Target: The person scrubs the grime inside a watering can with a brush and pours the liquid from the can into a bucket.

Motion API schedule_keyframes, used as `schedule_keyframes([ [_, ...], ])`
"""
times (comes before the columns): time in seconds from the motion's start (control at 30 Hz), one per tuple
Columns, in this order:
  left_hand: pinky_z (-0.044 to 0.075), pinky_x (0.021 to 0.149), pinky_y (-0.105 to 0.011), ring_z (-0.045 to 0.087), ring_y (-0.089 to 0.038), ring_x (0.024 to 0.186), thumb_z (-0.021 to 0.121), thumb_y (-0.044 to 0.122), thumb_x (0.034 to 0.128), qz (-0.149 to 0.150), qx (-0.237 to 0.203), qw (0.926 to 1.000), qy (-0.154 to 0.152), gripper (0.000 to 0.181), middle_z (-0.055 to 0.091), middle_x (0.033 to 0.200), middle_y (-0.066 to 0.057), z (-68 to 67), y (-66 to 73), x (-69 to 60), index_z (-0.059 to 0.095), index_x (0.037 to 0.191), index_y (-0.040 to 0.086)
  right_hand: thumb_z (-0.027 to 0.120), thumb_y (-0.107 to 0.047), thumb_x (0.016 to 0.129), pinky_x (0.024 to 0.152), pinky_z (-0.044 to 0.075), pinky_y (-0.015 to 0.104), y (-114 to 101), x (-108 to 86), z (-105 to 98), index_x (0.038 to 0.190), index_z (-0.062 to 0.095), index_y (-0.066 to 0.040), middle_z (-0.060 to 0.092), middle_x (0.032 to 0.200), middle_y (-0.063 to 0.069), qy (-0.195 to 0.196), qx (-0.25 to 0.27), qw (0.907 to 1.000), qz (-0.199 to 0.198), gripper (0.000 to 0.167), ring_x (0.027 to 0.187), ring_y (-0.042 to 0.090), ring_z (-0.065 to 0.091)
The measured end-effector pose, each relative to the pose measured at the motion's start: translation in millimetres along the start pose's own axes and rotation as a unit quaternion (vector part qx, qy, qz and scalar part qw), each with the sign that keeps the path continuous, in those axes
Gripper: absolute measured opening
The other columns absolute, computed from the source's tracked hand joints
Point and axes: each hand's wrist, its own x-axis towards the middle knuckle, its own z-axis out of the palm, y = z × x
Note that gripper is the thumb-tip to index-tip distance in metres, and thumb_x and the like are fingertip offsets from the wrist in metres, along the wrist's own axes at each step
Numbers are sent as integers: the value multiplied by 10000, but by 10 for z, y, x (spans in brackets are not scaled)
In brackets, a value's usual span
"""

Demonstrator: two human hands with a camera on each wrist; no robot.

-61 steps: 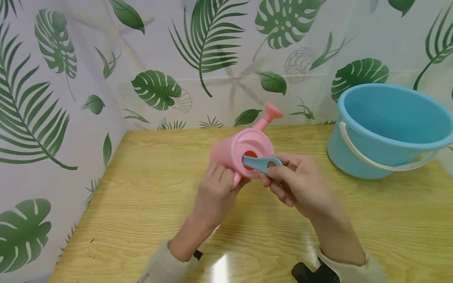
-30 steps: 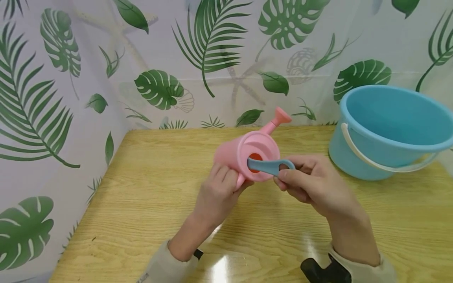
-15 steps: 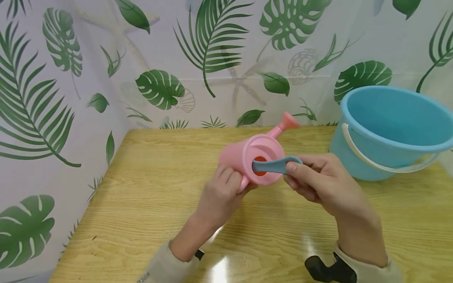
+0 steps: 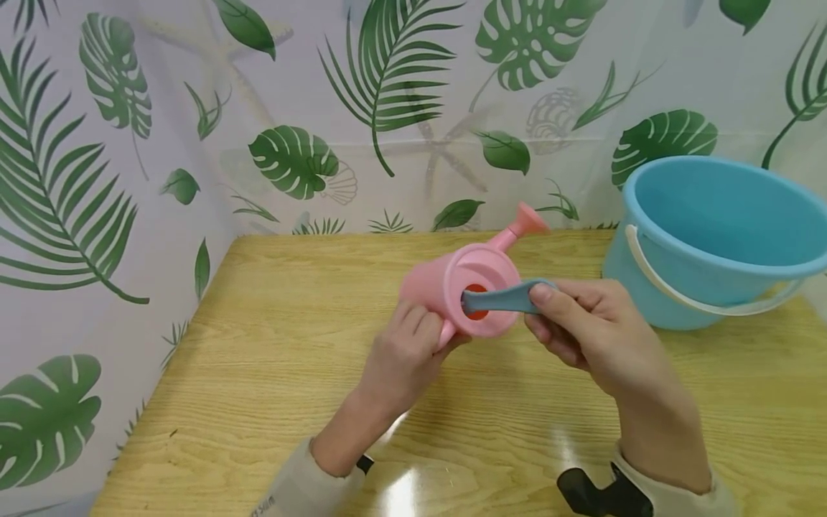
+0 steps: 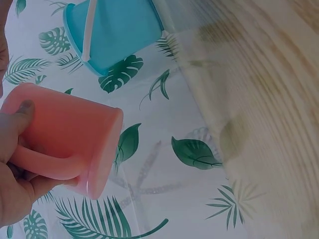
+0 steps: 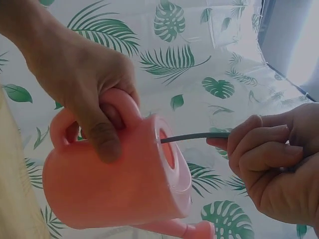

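Observation:
A pink toy watering can (image 4: pixel 423 278) is held tilted above the table, its opening facing me and to the right. My left hand (image 4: pixel 402 353) grips the can's loop handle (image 5: pixel 47 165); the left wrist view shows the thumb on the can's side. With my right hand (image 4: pixel 597 334) I pinch the end of a flat blue plastic handle (image 4: pixel 500 299) between thumb and fingers. Its other end passes through the can's round opening and is hidden inside, so the tool's kind cannot be told. Something red (image 4: pixel 478 315) shows within that opening.
A large light-blue bucket (image 4: pixel 685 287) with a white carrying handle (image 4: pixel 672 289) stands on the wooden table (image 4: pixel 291 323) at the right. Behind and to the left hangs a leaf-patterned sheet (image 4: pixel 413 172).
Both hands and the watering can have shifted right. My right hand has moved farther from the can, and more of the blue handle shows outside the opening. The last half second brings little movement.

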Motion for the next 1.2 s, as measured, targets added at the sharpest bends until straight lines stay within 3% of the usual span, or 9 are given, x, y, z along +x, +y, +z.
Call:
schedule_keyframes([
  [0.27,425,543,-191,455,-165,636,802,321,815,150,140,9997,150,414,440,648,-24,-6,35,13,486,724,70,485,-63,1044,338,163,315,-8,82,148,748,586,16,420,563,45,12,-359,9984,437,323,413,190,269],
  [0.5,432,560,-212,454,-180,646,831,297,792,59,204,9998,47,428,438,644,-33,-36,-7,32,478,711,69,446,-11,1045,327,136,299,-50,13,120,719,580,-8,407,545,50,308,-121,9994,57,352,411,192,249],
  [0.77,407,548,-205,444,-168,631,852,293,760,29,213,9998,1,432,452,642,-29,-56,-9,36,488,710,66,484,-101,1052,343,175,321,-32,77,260,731,573,-29,415,571,48,169,-619,9969,464,341,410,188,255],
  [1.0,404,548,-202,432,-167,641,865,275,750,-26,135,9999,-61,446,435,644,-31,-72,-36,37,473,709,66,454,-20,1045,332,132,298,-79,7,190,709,576,-19,401,546,47,515,-316,9982,-58,357,404,179,242],
  [1.2,417,566,-203,448,-166,643,863,288,749,94,205,9997,-82,418,470,658,-26,-59,-15,45,511,728,66,499,-129,1051,350,186,324,-49,72,251,710,556,-14,411,567,57,298,-828,9944,577,364,420,181,267],
])
